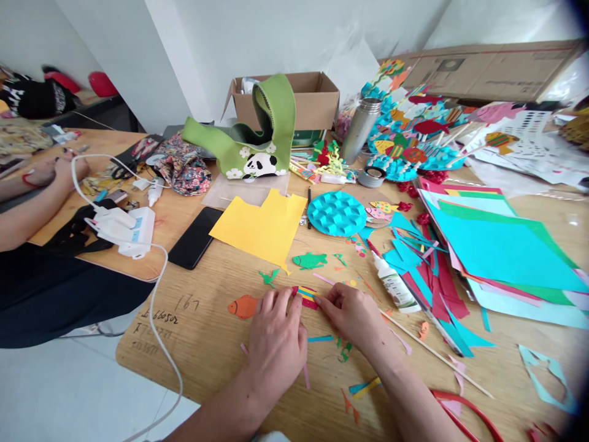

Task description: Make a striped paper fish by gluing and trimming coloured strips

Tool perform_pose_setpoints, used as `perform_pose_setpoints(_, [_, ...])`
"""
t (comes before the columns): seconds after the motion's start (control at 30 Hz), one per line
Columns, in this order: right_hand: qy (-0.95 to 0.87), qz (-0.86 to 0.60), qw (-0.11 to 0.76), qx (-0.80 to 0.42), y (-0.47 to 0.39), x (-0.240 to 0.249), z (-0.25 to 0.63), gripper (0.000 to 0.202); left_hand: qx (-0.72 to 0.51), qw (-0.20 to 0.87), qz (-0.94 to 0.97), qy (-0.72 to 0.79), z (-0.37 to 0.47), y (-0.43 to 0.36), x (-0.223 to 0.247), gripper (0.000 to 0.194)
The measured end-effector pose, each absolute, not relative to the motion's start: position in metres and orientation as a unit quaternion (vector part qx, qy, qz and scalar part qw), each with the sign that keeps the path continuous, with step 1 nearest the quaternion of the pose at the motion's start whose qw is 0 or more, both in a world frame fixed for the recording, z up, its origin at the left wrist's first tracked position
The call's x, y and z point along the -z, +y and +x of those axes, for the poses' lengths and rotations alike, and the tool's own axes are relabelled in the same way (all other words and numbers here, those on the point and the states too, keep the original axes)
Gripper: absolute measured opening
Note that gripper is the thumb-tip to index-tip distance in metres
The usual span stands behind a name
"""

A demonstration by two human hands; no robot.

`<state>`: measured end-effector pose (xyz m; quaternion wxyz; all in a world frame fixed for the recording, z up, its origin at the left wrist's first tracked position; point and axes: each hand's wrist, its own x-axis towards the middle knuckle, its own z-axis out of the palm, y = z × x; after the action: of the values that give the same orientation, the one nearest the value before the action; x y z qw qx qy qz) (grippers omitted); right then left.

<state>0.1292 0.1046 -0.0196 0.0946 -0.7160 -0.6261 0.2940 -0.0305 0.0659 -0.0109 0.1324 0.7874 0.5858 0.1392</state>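
Observation:
A small red paper fish with yellow and blue stripes lies on the table between my hands. My left hand presses it down at its left end with bent fingers. At its right end, my right hand pinches the edge between thumb and fingertips; the exact grip is partly hidden. An orange paper fish lies just beside my left fingers, and a green paper fish lies farther back. Thin strips such as a blue strip are scattered near my hands.
Around lie yellow paper, a phone, a glue bottle, a wooden stick, red-handled scissors and coloured sheets. Behind stand a green bag and steel flask. Another person's arms rest at left.

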Motion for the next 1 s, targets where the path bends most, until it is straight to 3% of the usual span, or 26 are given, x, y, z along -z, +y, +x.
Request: perform_pose_setpoints(1.0, [-0.623,-0.717,0.092,-0.299,0.1049,0.0169,0.1285,0.02,-0.143,0.129,0.788,0.585,-0.032,0.0668,0.013,0.042])
